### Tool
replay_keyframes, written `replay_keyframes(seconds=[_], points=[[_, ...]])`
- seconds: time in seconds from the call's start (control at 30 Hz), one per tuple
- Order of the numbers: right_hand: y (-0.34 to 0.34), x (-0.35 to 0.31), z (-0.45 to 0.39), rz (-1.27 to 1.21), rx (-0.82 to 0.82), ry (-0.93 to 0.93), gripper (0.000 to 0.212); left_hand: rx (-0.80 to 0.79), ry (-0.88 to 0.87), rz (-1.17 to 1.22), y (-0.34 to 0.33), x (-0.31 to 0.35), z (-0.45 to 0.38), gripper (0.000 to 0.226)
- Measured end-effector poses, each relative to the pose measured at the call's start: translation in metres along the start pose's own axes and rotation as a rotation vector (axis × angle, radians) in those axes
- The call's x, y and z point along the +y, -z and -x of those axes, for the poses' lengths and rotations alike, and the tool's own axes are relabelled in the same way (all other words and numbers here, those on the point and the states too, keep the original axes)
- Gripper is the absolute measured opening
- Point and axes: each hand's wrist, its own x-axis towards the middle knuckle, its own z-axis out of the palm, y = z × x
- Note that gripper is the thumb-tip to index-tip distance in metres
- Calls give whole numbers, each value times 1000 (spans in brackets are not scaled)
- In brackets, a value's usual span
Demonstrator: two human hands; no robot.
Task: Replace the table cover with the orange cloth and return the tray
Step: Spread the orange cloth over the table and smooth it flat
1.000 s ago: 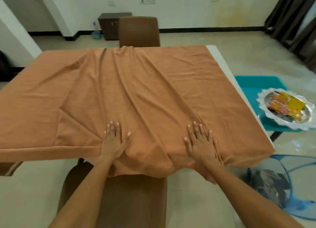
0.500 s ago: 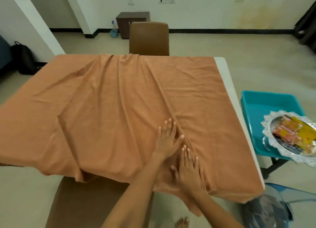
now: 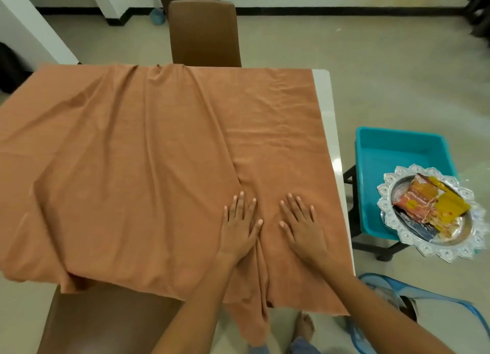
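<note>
Both hands flat on orange cloth (image 3: 132, 168), lower centre-right of frame, either side of a long ridge running from the near hem up toward the far edge. Left hand (image 3: 240, 230) just left of that ridge, right hand (image 3: 302, 229) just right of it; near each other, not touching. Fingers extended and slightly fanned, palms down, gripping nothing. Forearms entering from bottom of frame, angled inward toward the ridge.

Step in hand, by judgement: smoothing stage, cloth already laid over table (image 3: 324, 109). Not finished: several diagonal folds across centre and left, bunched hem hanging over the near edge at bottom centre, bare white strip of tabletop along the right side, so cloth sits off-centre to the left.

Next move likely calls for: pressing outward from the ridge to flatten it, then tugging the right hem over the exposed strip. Risk: sliding the whole sheet instead of the wrinkle, since nothing pins it.

Tray (image 3: 429, 213) not yet returned: silver, scalloped rim, snack packets on it, resting on the corner of a teal tub (image 3: 392, 152) at right of frame, well apart from the table. Brown chair (image 3: 204, 32) at top centre.
</note>
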Motion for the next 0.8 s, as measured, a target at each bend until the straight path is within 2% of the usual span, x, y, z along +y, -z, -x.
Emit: replay_keyframes(seconds=[0.07, 0.17, 0.33, 0.47, 0.6, 0.67, 0.8], points=[[4, 15, 7, 27, 5, -1, 59, 52, 54, 1, 7, 16, -4, 66], [10, 35, 24, 32, 44, -33, 56, 168, 90, -27, 5, 51, -16, 55], [21, 76, 49, -5, 96, -90, 57, 79, 46, 66, -31, 105, -24, 63], [28, 101, 60, 25, 184, -116, 53, 85, 11, 46, -49, 136, -16, 60], [55, 103, 17, -184, 329, -182, 48, 114, -21, 25, -60, 158, -11, 62], [64, 101, -20, -192, 278, -111, 50, 103, -13, 23, -64, 167, -11, 63], [65, 98, -80, -83, -30, 13, 61, 80, -28, 12, -65, 190, -12, 62]])
